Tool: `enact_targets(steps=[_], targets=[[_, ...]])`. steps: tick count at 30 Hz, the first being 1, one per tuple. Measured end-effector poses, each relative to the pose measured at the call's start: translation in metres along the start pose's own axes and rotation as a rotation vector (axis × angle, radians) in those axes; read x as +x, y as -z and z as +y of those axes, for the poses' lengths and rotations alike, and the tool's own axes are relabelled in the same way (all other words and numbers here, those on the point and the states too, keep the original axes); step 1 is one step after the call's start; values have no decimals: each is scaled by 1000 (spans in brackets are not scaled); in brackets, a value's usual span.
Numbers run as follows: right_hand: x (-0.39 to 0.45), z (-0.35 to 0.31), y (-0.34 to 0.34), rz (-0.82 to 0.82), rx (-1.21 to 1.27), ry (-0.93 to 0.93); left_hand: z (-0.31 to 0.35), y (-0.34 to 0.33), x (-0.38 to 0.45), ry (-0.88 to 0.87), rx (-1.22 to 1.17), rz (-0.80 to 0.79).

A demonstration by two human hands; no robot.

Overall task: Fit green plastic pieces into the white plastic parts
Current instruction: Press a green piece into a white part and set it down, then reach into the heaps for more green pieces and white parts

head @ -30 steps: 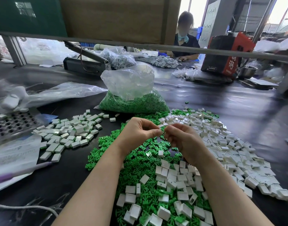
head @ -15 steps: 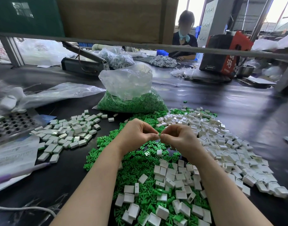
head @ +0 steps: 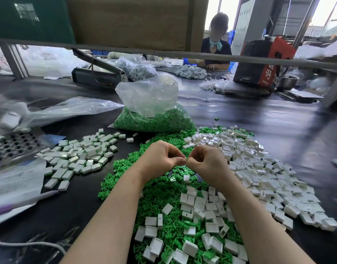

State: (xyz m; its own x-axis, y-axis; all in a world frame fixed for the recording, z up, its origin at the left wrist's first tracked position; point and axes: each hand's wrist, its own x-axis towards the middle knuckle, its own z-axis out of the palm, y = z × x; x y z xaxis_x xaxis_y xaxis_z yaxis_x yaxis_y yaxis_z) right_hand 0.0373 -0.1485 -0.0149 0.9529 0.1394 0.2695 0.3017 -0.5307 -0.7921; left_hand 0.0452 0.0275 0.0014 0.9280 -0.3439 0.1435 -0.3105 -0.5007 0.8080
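Your desk [head: 278,130] is dark and pretty much buried. Biggest thing on it is the clear bag of green pieces [head: 154,119] standing just beyond your hands. Next is the spread of loose white parts [head: 259,168] running down your right side, and the green pile [head: 164,197] under and between your forearms, with more white ones scattered on top of it. Off to your left there's a smaller heap of white parts showing green edges [head: 82,157], which I'd guess is the finished stack.

Now the small stuff: your left hand [head: 160,159] and right hand [head: 207,161] are raised over the green pile, fingertips meeting in the middle. Both sets of fingers are curled in a pinch around something tiny, with a sliver of white [head: 184,164] showing. I can't tell which hand has the green bit.

Looks like you're mid press-fit. Next move probably needs a square, firm push until it seats flush, then toss it left and grab another pair.
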Motion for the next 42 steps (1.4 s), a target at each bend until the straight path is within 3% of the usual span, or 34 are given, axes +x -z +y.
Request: enact_targets(steps=[5, 8, 11, 15, 19, 21, 25, 31, 35, 38, 42], targets=[[0, 2, -3, -40, -50, 6, -1, -1, 1, 6, 36, -3], [2, 3, 0, 15, -6, -8, -2, 7, 1, 51, 46, 90], [5, 10, 9, 107, -120, -45, -11, 28, -2, 113, 149, 343], [6, 19, 18, 180, -492, -107, -32, 57, -19, 278, 330, 751], [6, 26, 19, 208, -788, -173, -54, 74, -32, 471, 469, 907], [6, 28, 18, 167, -825, -210, -55, 75, -31, 485, 472, 887], [6, 31, 15, 108, -863, -229, -38, 59, -19, 326, 385, 790], [6, 31, 15, 162, -859, -221, -10, 24, 0, 170, 195, 434], [6, 32, 13, 76, -830, -230, -5, 7, 5, 157, 216, 240], [5, 35, 14, 98, -818, -209, -4, -4, 4, 184, 322, 73], [4, 32, 14, 119, -793, -197, -2, -11, 5, 193, 477, 3]])
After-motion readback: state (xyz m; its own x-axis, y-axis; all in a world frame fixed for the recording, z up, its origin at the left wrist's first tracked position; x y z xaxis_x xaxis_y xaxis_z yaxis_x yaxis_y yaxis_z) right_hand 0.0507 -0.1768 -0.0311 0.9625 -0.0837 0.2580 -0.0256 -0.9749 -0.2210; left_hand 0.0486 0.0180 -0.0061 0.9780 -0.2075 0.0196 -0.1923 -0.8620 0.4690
